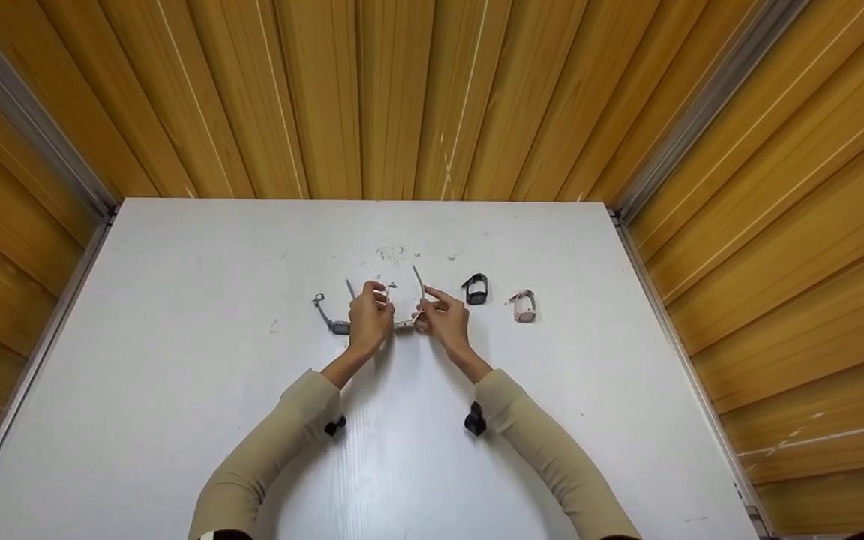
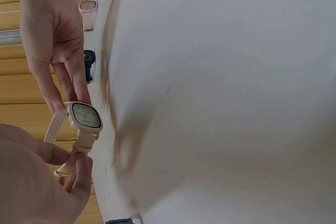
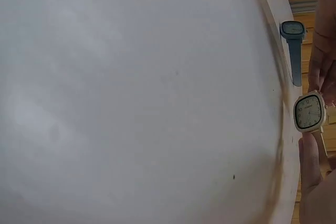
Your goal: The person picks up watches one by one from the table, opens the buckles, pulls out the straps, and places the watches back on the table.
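Between the two hands is a cream wristwatch [image 2: 85, 116] with a rounded square case and pale dial, its strap unfastened. My left hand [image 1: 371, 321] pinches the buckle side of the strap between thumb and fingers. On the other side, my right hand [image 1: 445, 321] pinches the holed strap close to the case, and the strap's end sticks up past its fingers in the head view. The dial [image 3: 308, 112] faces the wrist cameras. Just left of the left hand, a blue-grey watch [image 1: 340, 328] lies with its strap spread, partly hidden by that hand.
Right of the right hand, a black watch [image 1: 476, 289] stands with its strap looped, and a pink watch [image 1: 524, 306] stands farther right. All are on a white table [image 1: 177, 420] with small dark marks. Wood-patterned walls [image 1: 394, 97] enclose its back and sides.
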`<action>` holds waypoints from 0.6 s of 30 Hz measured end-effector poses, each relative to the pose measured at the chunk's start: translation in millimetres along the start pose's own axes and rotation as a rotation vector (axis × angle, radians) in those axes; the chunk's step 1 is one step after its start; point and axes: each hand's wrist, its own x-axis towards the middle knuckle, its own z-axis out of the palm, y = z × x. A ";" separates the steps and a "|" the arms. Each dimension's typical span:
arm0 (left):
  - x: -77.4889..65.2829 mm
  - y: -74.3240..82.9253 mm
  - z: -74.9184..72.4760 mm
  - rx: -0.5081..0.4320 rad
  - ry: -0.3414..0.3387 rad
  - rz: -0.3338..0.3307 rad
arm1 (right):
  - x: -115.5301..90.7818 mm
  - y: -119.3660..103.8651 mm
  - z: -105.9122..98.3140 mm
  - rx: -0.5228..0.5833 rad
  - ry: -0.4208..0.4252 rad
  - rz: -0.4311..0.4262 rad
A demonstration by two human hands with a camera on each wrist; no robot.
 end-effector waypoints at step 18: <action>19.7 -13.6 -2.9 0.245 -0.032 0.077 | 4.1 4.9 22.6 -0.307 -0.017 -0.161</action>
